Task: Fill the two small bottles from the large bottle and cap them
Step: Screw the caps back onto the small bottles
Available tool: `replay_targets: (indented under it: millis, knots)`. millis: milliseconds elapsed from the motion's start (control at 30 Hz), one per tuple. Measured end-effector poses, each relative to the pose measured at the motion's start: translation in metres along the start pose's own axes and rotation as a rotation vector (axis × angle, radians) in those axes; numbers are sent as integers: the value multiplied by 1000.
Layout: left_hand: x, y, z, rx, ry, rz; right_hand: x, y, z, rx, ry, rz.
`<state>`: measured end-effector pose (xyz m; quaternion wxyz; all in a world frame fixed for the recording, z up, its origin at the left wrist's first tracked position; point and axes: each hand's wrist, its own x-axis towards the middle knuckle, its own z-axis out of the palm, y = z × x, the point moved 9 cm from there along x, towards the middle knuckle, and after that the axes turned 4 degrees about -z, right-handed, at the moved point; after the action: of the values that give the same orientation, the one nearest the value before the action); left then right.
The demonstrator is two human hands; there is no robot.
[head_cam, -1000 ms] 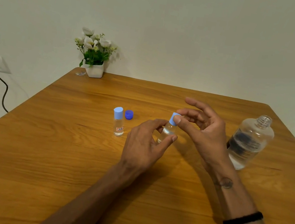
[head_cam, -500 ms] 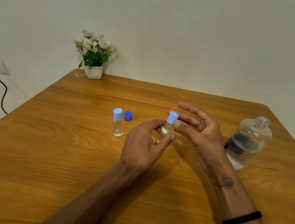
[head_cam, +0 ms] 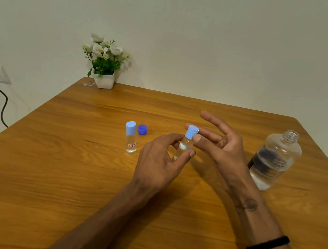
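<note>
Left hand (head_cam: 157,162) is pinching the clear body of a small bottle (head_cam: 185,147) between thumb and fingers, holding it upright mid-desk. Right hand (head_cam: 223,147) is gripping its light blue cap (head_cam: 191,132) with thumb and a fingertip, other fingers spread. Second small bottle (head_cam: 131,138), capped, red label, is standing to the left, a dark blue cap (head_cam: 142,129) just beside it. Large bottle (head_cam: 273,160), uncapped, partly filled, is sitting right on the desk (head_cam: 63,172).
</note>
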<state>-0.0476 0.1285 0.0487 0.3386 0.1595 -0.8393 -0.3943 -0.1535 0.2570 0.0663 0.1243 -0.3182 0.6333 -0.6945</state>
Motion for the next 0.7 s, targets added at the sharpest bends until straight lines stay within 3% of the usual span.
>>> replay_targets:
  millis: [267,500,700]
  knots:
    - [0,1,1,4,-9,10,-1,-5,-7,-93,102,-64]
    - [0,-1,1,1,-6,6,-1,-2,1,173,27,13]
    - [0,-1,1,11,-1,8,-1,2,-4,120,48,18]
